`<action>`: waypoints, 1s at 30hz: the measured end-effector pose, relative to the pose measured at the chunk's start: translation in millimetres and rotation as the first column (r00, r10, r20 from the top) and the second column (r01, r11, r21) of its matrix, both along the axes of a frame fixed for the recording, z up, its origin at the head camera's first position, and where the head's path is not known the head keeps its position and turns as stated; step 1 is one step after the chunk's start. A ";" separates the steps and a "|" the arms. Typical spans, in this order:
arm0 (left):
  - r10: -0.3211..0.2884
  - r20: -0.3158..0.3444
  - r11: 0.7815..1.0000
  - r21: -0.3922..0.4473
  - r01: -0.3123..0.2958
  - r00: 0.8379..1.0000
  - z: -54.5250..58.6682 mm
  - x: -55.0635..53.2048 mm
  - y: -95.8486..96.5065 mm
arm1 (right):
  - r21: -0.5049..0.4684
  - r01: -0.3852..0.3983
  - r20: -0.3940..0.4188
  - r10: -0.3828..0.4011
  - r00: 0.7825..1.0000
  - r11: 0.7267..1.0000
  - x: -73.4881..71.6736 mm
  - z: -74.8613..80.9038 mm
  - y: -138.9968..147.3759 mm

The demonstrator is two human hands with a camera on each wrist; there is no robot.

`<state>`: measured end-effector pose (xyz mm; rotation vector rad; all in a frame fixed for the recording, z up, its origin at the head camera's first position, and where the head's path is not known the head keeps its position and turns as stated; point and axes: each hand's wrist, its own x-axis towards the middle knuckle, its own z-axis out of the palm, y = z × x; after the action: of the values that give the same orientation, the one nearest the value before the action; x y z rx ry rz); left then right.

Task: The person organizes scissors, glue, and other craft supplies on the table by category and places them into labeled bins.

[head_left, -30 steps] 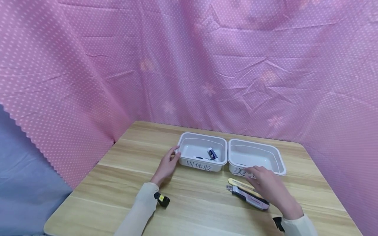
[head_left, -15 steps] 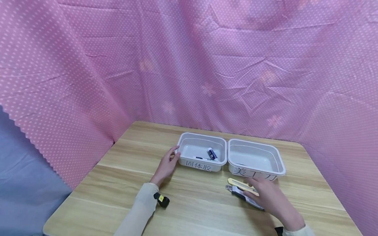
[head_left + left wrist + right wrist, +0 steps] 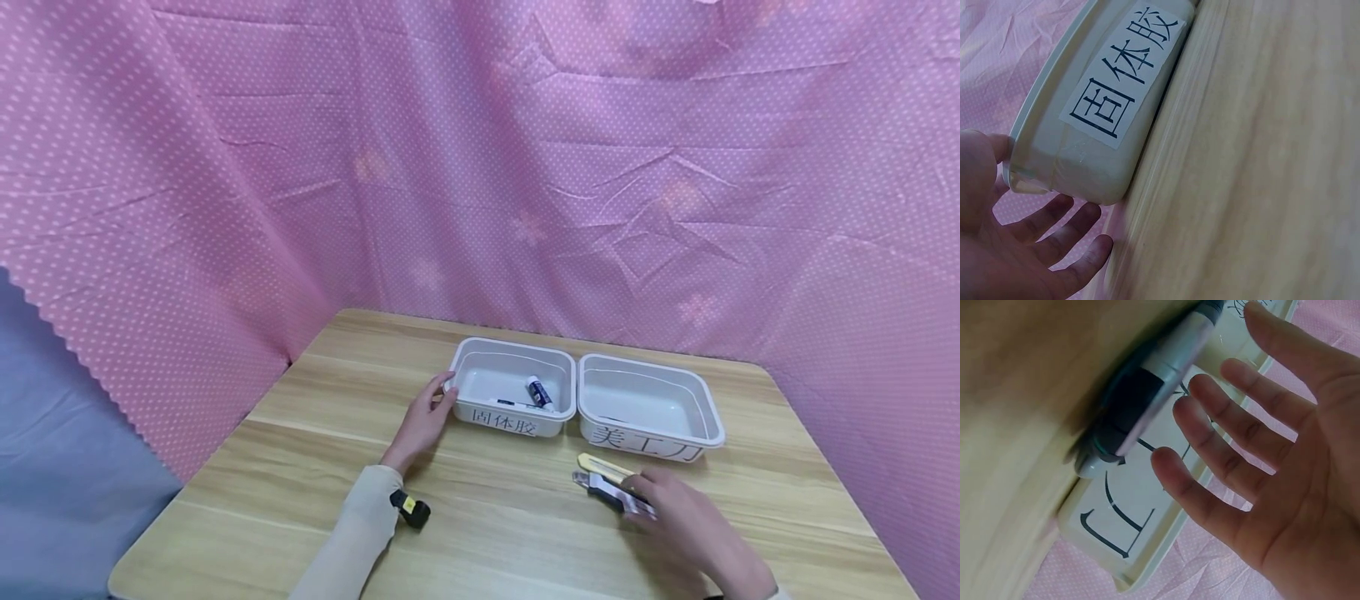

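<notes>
Two white boxes stand side by side near the table's [image 3: 487, 533] far edge, their labels facing the person: the left box [image 3: 483, 383] bears a label [image 3: 1127, 72] reading "固体胶" (glue stick), the right box [image 3: 648, 396] a sign [image 3: 647, 444] reading "美工刀" (utility knife). The left hand [image 3: 418, 423] touches the left box's outer corner, thumb at the rim and other fingers spread. The right hand [image 3: 684, 512], its fingers loosely extended, covers the rear ends of two cutters just in front of the right box, a yellow knife [image 3: 602, 467] and a grey knife [image 3: 609, 493], both lying on the wood; whether the fingertips touch either is unclear. Inside the left box lies a blue-and-white glue stick [image 3: 539, 392], its print too small to read. A narrow strip of wood separates cutters and box; wider room lies left of the left hand and between the forearms. Pink dotted cloth [image 3: 450, 167] hangs behind.
</notes>
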<state>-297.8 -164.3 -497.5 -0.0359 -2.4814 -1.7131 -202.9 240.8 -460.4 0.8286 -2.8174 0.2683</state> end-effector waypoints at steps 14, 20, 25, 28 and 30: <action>0.005 0.003 1.000 0.011 -0.005 1.000 -0.5 0.3 -0.1 | -0.004 -0.097 -0.060 0.097 0.993 0.995 -2.2 -9.4 3.2; 0.005 0.003 1.000 0.012 -0.005 1.000 -0.3 1.0 0.3 | 0.023 -0.069 -0.037 0.070 0.997 0.997 -1.6 -11.2 2.2; 0.007 0.007 1.000 0.015 -0.007 1.000 0.6 1.4 0.9 | 0.027 -0.068 0.011 0.067 0.998 0.997 -2.0 -11.1 2.8; 0.010 0.005 1.000 0.005 -0.010 1.000 0.2 1.1 1.0 | 0.028 -0.067 0.020 0.067 0.998 0.997 -2.0 -11.6 3.6; 0.010 0.002 1.000 0.000 -0.010 1.000 0.0 0.9 1.1 | 0.031 -0.064 0.022 0.064 0.998 0.997 -1.6 -11.8 3.6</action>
<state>-296.9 -163.3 -497.5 -0.0215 -2.4785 -1.7104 -204.6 244.4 -472.2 0.9297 -2.8253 0.2435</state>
